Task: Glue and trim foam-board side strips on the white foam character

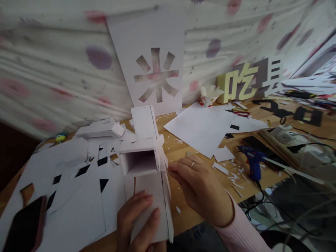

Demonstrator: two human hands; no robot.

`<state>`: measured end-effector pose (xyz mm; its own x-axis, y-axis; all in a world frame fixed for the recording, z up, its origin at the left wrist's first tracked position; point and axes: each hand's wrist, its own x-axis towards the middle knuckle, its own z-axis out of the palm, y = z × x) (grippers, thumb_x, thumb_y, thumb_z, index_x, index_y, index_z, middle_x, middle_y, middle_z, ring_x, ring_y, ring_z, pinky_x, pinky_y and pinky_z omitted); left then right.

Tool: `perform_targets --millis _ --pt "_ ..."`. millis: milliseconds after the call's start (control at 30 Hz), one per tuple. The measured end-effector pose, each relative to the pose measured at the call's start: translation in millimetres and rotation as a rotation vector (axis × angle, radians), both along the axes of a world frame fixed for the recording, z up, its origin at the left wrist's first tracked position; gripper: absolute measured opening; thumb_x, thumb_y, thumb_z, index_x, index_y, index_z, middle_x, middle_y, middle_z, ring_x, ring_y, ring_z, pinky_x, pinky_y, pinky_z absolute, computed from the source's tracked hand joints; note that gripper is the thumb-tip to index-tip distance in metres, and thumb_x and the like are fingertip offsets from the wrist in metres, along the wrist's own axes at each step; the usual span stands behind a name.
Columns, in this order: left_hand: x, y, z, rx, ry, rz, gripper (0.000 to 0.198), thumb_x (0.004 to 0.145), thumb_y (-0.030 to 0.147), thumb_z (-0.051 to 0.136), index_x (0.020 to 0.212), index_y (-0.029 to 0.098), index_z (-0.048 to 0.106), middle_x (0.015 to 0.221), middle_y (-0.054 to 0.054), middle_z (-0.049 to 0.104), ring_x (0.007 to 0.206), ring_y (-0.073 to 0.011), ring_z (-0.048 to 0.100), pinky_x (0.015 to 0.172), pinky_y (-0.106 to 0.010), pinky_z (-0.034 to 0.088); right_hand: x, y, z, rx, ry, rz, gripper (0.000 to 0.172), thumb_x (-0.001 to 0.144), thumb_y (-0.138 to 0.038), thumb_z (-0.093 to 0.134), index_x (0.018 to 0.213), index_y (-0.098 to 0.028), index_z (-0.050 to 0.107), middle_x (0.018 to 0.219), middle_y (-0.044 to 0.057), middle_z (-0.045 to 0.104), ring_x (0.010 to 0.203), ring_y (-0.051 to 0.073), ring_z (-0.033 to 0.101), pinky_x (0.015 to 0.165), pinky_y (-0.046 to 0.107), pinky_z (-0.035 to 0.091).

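A white foam-board structure (pixel 147 150) shaped like a 3D character lies on the wooden table, with an open box-like section facing me. My left hand (pixel 136 220) grips its near flat panel from below, thumb and fingers closed on the board. My right hand (pixel 199 185), a ring on one finger, pinches the structure's right edge beside the open section.
White offcuts (pixel 78 182) with cut-out holes cover the left of the table. A dark phone (pixel 25 225) lies at the front left. A blue glue gun (pixel 252 161) rests on the right. A cut stencil sheet (pixel 154 66) leans at the back, near a paper cup (pixel 208 96) and letter blocks (pixel 244 82).
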<state>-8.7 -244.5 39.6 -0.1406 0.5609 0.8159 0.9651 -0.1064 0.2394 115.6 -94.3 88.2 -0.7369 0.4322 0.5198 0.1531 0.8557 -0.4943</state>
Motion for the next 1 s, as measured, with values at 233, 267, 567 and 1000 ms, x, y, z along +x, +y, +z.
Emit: perform_targets --millis 233,267,567,1000 --pt "-8 -3 -1.3 0.0 0.088 -0.069 0.037 0.066 0.006 0.064 0.1 0.02 0.059 0.111 -0.007 0.059 0.106 -0.0249 0.06 0.078 -0.039 0.061 8 -13 1.0 0.038 0.024 -0.02 0.021 0.09 -0.004 0.044 0.093 -0.012 0.062 0.077 0.006 0.061 0.073 0.019 0.051 0.071 0.035 0.037" --pt "-8 -3 -1.0 -0.002 0.086 -0.074 0.036 0.067 0.007 0.063 0.101 0.021 0.059 0.11 -0.007 0.06 0.105 -0.0248 0.061 0.077 -0.039 0.061 9 -15 1.4 0.039 0.027 -0.026 0.021 0.09 -0.004 0.044 0.093 -0.012 0.062 0.077 0.005 0.06 0.073 0.019 0.05 0.071 0.034 0.037" --pt "24 19 7.6 0.178 -0.148 0.065 0.021 0.077 0.006 0.052 0.091 0.021 0.058 0.099 -0.006 0.06 0.1 -0.021 0.062 0.08 -0.038 0.059 12 -18 8.0 0.083 0.027 -0.07 0.022 0.087 -0.001 0.045 0.088 -0.012 0.064 0.075 0.004 0.06 0.071 0.018 0.05 0.082 0.039 0.035" --pt "6 3 3.8 0.076 -0.074 -0.02 0.028 0.072 0.009 0.064 0.097 0.021 0.06 0.107 -0.006 0.062 0.103 -0.0236 0.062 0.079 -0.038 0.058 17 -21 16.2 0.048 -0.049 0.007 0.02 0.086 -0.001 0.048 0.085 -0.014 0.064 0.074 0.002 0.06 0.072 0.016 0.052 0.093 0.039 0.032"
